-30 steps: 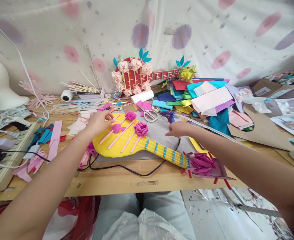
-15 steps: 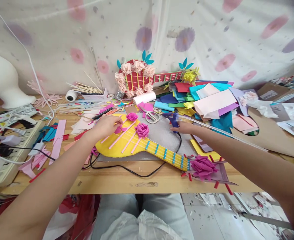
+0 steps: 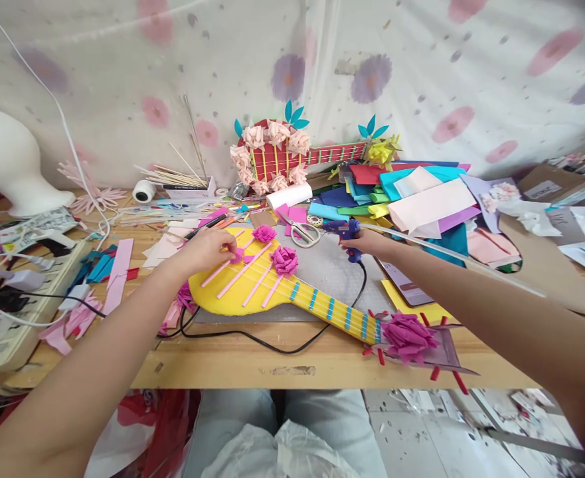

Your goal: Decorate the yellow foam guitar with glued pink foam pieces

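A yellow paper guitar with pink strips, blue frets and magenta paper flowers lies on a grey mat in front of me. My left hand pinches a small magenta flower piece on the guitar's body. My right hand is closed around the handle of a blue glue gun just behind the guitar's neck. The gun's black cord loops along the table's front edge. A bigger magenta flower sits at the guitar's head.
Scissors lie behind the guitar. A finished red paper guitar leans on the curtain. Stacked coloured sheets fill the back right, cardboard the right. Sticks in a box, a power strip and paper scraps crowd the left.
My right hand has reached back and closed on the glue gun. My left hand has shifted onto the small magenta flower piece on the guitar's body.
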`<state>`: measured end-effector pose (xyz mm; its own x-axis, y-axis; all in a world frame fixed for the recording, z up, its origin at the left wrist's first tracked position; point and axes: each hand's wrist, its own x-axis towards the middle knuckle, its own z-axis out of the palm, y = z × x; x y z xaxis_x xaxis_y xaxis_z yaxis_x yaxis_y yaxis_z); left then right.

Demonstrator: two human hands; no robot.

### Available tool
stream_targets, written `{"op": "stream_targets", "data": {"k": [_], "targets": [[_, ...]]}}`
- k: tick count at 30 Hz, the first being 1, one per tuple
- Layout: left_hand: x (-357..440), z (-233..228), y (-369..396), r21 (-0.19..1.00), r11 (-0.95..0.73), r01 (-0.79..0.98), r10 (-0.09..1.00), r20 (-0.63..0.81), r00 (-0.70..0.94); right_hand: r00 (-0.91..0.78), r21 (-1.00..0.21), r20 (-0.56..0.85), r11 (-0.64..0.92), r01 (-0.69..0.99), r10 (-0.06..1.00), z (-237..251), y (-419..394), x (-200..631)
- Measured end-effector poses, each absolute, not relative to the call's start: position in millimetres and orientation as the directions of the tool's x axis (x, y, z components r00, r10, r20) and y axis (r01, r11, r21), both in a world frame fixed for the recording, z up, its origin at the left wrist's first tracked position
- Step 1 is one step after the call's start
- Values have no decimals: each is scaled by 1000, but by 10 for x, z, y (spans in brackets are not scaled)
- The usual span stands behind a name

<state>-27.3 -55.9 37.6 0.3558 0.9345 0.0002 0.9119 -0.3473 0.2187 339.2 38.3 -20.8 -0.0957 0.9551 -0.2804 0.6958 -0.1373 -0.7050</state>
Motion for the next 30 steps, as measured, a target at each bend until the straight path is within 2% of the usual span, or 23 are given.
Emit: {"op": "stream_targets", "data": {"k": [4, 9, 15, 19, 22, 26, 30], "targets": [[-325, 405, -561, 319, -261, 911, 959, -21, 282, -81, -773, -357, -246, 586, 931, 46, 341, 3409], [-348, 388, -571, 404, -203, 892, 974, -16, 228, -171, -834, -260, -132, 536, 950, 307, 247, 3387], [-322, 344, -564, 463, -119, 878, 992, 28, 120, -153, -849, -194, -88, 521, 969, 492, 102, 3185], [-325, 296, -553, 587, -96, 804, 995, 25, 101, -179, -871, -194, -86, 484, 965, 575, 24, 3025], [-339, 228, -533, 648, -135, 749, 991, 89, 102, -199, -869, -196, -76, 489, 960, 587, 10, 2941], [-280, 109, -494, 700, -98, 707, 986, 163, -25, -235, -881, -166, -37, 472, 958, 532, 45, 2866], [-77, 70, -501, 821, -4, 572, 986, 98, -134, -316, -902, -128, 22, 430, 940, 494, 56, 2781]]}}
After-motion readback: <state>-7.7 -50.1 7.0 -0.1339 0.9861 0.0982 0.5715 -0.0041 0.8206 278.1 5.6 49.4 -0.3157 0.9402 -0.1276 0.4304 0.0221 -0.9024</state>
